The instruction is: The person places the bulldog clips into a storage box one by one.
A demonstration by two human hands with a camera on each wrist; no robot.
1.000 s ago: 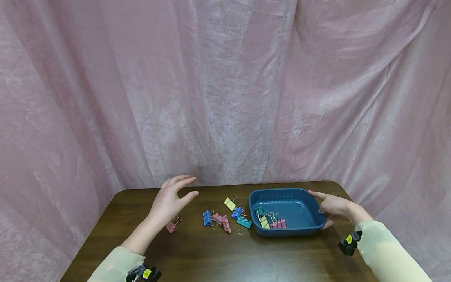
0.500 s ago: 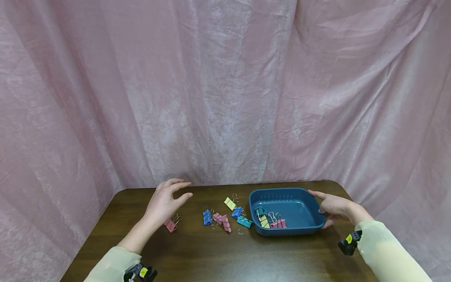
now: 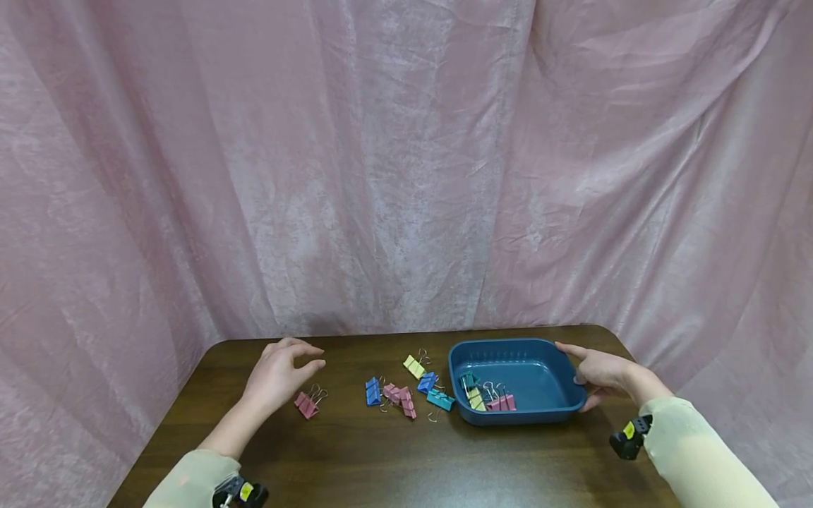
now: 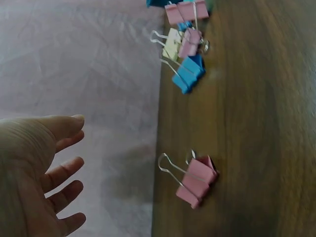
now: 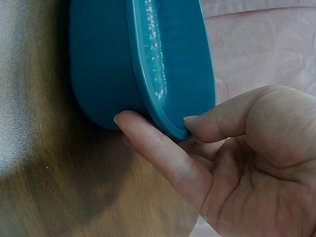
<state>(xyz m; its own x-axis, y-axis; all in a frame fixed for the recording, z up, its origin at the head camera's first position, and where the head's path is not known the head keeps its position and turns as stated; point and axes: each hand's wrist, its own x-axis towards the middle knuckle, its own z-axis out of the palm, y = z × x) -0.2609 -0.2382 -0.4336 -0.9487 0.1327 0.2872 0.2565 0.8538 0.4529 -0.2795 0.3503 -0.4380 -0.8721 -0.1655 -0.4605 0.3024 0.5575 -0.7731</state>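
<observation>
My left hand [image 3: 276, 377] hovers over the left of the table, holding nothing, its fingers and thumb spread apart. Just to its right lies a pink binder clip [image 3: 307, 406]; in the left wrist view this clip [image 4: 195, 185] has its wire handles pointing toward the curtain. With my right hand [image 3: 606, 374] I grip the right end of a blue plastic basket [image 3: 540, 419]. The right wrist view shows the thumb [image 5: 217, 123] over the rim and a finger against the outer wall. Inside the basket's left end are a green clip [image 3: 468, 382], a yellow clip [image 3: 476, 401] and a pink clip [image 3: 503, 403].
Between the left hand and the basket lie a blue clip [image 3: 372, 392], two overlapping pink clips [image 3: 408, 404], a yellow clip [image 3: 414, 366], another blue clip [image 3: 427, 383] and a teal clip [image 3: 440, 400] close against the basket. A pink curtain [image 3: 406, 176] hangs behind the wooden table [image 3: 381, 466].
My left hand has moved left and a little down, uncovering the pink binder clip at the left. The right hand and the basket have stayed in place.
</observation>
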